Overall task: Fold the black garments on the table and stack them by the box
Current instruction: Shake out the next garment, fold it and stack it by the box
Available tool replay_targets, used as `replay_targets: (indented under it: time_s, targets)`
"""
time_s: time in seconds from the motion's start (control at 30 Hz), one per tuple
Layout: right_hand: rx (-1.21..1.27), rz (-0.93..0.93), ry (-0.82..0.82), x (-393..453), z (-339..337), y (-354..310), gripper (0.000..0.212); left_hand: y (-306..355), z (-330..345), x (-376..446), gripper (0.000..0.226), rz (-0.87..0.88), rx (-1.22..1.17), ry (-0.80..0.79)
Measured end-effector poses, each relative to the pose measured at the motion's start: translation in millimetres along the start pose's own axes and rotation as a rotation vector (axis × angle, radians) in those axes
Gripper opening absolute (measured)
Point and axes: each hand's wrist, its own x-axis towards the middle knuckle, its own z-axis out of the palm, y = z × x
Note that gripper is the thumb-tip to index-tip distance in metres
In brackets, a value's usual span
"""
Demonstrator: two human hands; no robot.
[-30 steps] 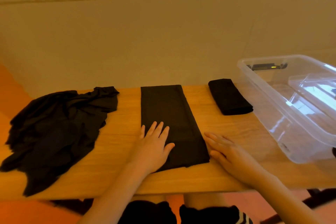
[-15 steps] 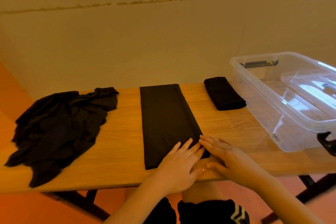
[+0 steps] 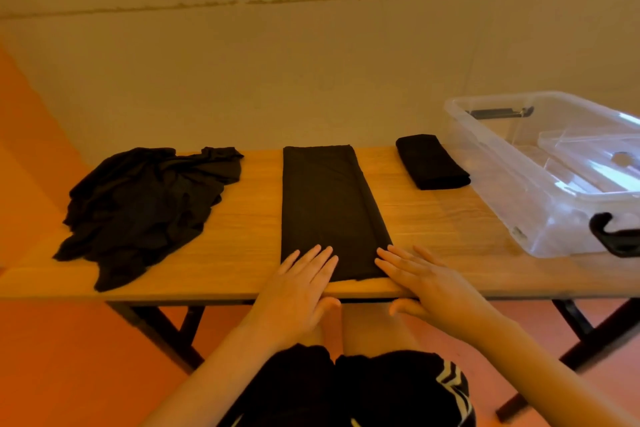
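I see the long folded black garment (image 3: 329,208) lying flat mid-table, its near end at the wooden table (image 3: 450,218) edge. My left hand (image 3: 298,291) rests flat, fingers straight, on its near left corner; my right hand (image 3: 426,282) lies flat at the right corner. A small folded garment (image 3: 431,163) sits beside the clear plastic box (image 3: 540,177); a crumpled pile (image 3: 145,204) lies left.
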Motion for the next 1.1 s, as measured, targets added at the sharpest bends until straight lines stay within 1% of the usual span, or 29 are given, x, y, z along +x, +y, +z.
replay_targets:
  time_s: [0.07, 0.1, 0.17, 0.2, 0.23, 0.27, 0.33, 0.37, 0.4, 0.47, 0.5, 0.53, 0.63, 0.73, 0.83, 0.93, 1.0, 1.1]
  targets:
    - [-0.052, 0.035, 0.125, -7.3, 4.8, -6.5, 0.075, -4.5, 13.5, -14.2, 0.068, 0.027, -0.031, 0.09]
    - [-0.013, 0.046, 0.193, -11.9, 9.5, -8.8, 0.068, -8.4, 21.4, -21.6, 0.061, 0.038, -0.049, 0.145]
    - [0.04, 0.039, 0.362, -19.1, 20.3, -14.7, 0.061, -14.6, 30.7, -32.9, 0.041, 0.067, -0.063, 0.316]
    - [0.065, 0.036, 0.423, -21.3, 22.8, -18.4, 0.059, -17.1, 34.8, -36.8, 0.038, 0.077, -0.075, 0.385]
    - [0.093, 0.026, 0.466, -22.3, 24.6, -20.5, 0.054, -18.5, 35.3, -39.9, 0.035, 0.082, -0.099, 0.42]
    - [0.123, 0.016, 0.508, -22.2, 23.0, -21.9, 0.045, -19.3, 33.7, -42.6, 0.034, 0.077, -0.132, 0.433]
    - [0.245, 0.045, 0.522, -22.5, 15.7, -24.6, 0.023, -18.5, 26.1, -44.8, 0.038, 0.043, -0.24, 0.483]
    - [0.349, 0.109, 0.535, -23.8, 9.0, -25.8, 0.017, -17.3, 18.9, -44.1, 0.036, 0.01, -0.316, 0.509]
    - [0.463, 0.172, 0.537, -24.7, 0.8, -27.2, 0.016, -15.6, 8.4, -42.7, 0.034, -0.022, -0.39, 0.544]
    - [0.698, 0.24, 0.555, -23.8, -19.1, -29.1, 0.024, -13.1, -18.1, -37.5, 0.025, -0.076, -0.526, 0.603]
    - [0.755, 0.26, 0.586, -21.9, -30.7, -28.4, 0.024, -12.1, -32.3, -34.1, 0.017, -0.092, -0.577, 0.622]
    - [0.805, 0.266, 0.621, -19.4, -44.1, -27.9, 0.02, -11.6, -46.4, -30.0, 0.015, -0.107, -0.608, 0.638]
    - [0.952, 0.256, 0.668, -11.2, -75.8, -26.2, 0.012, -12.5, -81.2, -19.1, 0.021, -0.141, -0.695, 0.642]
    - [1.033, 0.261, 0.674, -4.3, -90.5, -21.2, 0.018, -17.9, -99.4, -12.7, 0.025, -0.205, -0.784, 0.652]
    - [1.096, 0.285, 0.648, 4.0, -96.5, -12.7, 0.017, -23.0, -110.9, -3.3, 0.025, -0.224, -0.82, 0.655]
    - [1.122, 0.323, 0.61, 19.7, -98.8, -1.6, 0.015, -31.3, -114.2, 14.8, 0.019, -0.278, -0.825, 0.591]
    - [1.121, 0.358, 0.575, 33.6, -98.2, 8.2, 0.013, -40.4, -110.9, 31.4, 0.019, -0.307, -0.837, 0.527]
    - [1.081, 0.406, 0.525, 58.1, -94.5, 26.4, 0.013, -56.1, -102.8, 62.7, 0.017, -0.361, -0.852, 0.442]
